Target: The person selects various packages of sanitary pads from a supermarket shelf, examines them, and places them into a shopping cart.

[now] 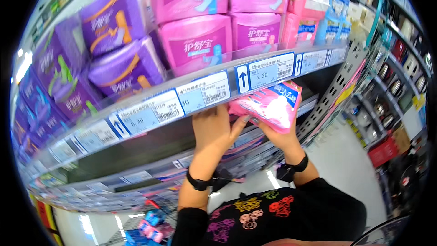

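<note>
A pink plastic-wrapped pack of sanitary products (273, 104) is held tilted just below the price-tag strip (205, 92) of a store shelf. My right hand (278, 133) grips it from below and along its right side. My left hand (218, 123) is at the pack's left end, thumb against it, while its fingers reach under the shelf edge and are partly hidden. Above the strip stand stacked pink packs (198, 46) and purple packs (126, 65), with smaller pink packs (300, 30) and light blue packs (333, 27) at the right end.
Lower shelves with price tags (136, 177) run beneath the hands. A perforated metal upright (327, 99) stands at the shelf's right end. A wire basket or cart holding pink and blue packs (152, 230) is at the lower left. Across the aisle floor (341, 164), shelves hold kettles and other goods (396, 85).
</note>
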Demonstrator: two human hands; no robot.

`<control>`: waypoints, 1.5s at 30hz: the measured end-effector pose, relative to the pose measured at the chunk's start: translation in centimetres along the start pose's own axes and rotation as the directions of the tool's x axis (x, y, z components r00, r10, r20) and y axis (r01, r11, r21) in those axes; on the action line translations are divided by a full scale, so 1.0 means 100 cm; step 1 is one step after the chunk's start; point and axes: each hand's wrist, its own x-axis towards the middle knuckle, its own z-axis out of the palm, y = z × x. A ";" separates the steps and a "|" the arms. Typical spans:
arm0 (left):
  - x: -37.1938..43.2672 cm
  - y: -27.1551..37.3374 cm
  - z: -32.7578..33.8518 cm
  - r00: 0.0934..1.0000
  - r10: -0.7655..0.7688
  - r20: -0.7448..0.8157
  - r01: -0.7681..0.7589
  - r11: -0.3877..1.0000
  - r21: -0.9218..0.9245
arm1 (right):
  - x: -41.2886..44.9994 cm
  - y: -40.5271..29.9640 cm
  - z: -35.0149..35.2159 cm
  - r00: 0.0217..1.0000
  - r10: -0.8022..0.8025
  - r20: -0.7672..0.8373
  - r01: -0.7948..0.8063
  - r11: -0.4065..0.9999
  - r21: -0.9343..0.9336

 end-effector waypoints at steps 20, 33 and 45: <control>0.050 0.049 0.049 0.994 -0.073 -0.080 0.080 0.993 0.083 | 0.064 -0.007 -0.077 0.991 -0.108 -0.084 0.092 0.979 -0.181; 0.051 0.056 0.055 0.990 -0.082 -0.118 0.100 0.981 0.164 | 0.089 -0.007 -0.100 0.990 0.137 0.037 -0.131 0.983 -0.127; 0.049 0.053 0.040 0.991 0.068 -0.117 -0.050 0.988 0.148 | 0.094 -0.014 -0.075 0.994 -0.039 -0.098 0.039 0.999 -0.003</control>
